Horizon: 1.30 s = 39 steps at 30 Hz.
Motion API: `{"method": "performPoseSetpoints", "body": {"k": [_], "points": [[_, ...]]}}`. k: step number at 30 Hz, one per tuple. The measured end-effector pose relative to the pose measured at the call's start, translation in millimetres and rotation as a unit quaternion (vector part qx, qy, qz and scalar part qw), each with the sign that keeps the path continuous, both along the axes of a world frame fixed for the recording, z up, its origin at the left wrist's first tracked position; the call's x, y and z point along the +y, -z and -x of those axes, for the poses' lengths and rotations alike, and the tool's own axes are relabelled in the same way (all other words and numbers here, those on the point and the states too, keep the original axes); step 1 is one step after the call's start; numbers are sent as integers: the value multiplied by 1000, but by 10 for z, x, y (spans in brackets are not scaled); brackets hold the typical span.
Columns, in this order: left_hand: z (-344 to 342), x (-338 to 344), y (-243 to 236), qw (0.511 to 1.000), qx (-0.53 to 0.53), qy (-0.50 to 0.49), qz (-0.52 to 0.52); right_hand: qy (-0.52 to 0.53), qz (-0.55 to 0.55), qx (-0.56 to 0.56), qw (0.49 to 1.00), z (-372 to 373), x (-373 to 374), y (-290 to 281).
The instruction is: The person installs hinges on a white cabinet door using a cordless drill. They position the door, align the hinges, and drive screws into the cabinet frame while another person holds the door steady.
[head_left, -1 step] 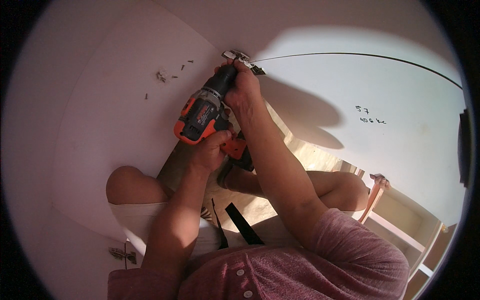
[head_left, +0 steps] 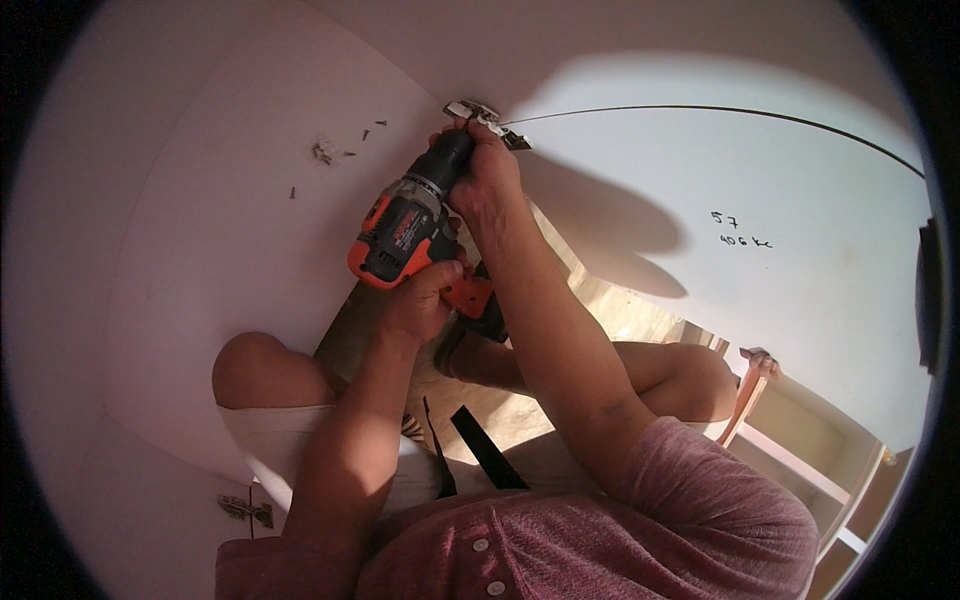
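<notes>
Broadly, pale panels fill most of the frame: a left panel [head_left: 220, 150] across the upper left, and a right panel [head_left: 800, 180] with dark handwriting on it. At the lower right stands a shelf unit [head_left: 800, 465] divided into compartments; whatever these may hold is too small to make out.

Near the centre of the frame, a black-and-orange drill [head_left: 400, 240] slants with its chuck toward the top, lying between and within both hands. The left hand [head_left: 418, 302] is wrapped around its handle, below the motor housing. The right hand [head_left: 487, 170] is up at the front end, its fingers curled beside the chuck and against a metal hinge [head_left: 482, 112] at the top centre; whether they pinch a screw or bit is hidden. A second hinge [head_left: 235, 507] sits at the lower left. Smallest of all, a little clump [head_left: 322, 152] and several loose screws [head_left: 367, 134] lie on the left panel, to the upper left of the drill and apart from both hands.
</notes>
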<state>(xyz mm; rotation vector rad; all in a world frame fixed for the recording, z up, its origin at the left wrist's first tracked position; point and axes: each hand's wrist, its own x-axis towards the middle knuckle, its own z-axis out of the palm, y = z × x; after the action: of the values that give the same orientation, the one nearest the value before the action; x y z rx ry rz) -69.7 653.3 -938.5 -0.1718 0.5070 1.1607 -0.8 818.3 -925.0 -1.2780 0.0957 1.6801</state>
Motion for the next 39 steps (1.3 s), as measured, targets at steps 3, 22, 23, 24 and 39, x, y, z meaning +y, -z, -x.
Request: {"method": "performPoseSetpoints", "body": {"k": [3, 22, 23, 24, 39], "points": [[-9, 6, 21, 1000, -1, -4, -3, -1, 4, -5, 1000, 4, 6, 2], [67, 85, 109, 997, -71, 11, -13, -19, -29, 8, 999, -160, -38, 126], [79, 90, 94, 998, -63, 2, -29, -29, -32, -2, 999, -186, -28, 142], [88, 96, 83, 998, -53, 7, -22, -29, -37, -20, 999, -205, -22, 161], [167, 136, 73, 999, -25, 4, -28, 20, 1, 145, 989, -123, 86, 182]]}}
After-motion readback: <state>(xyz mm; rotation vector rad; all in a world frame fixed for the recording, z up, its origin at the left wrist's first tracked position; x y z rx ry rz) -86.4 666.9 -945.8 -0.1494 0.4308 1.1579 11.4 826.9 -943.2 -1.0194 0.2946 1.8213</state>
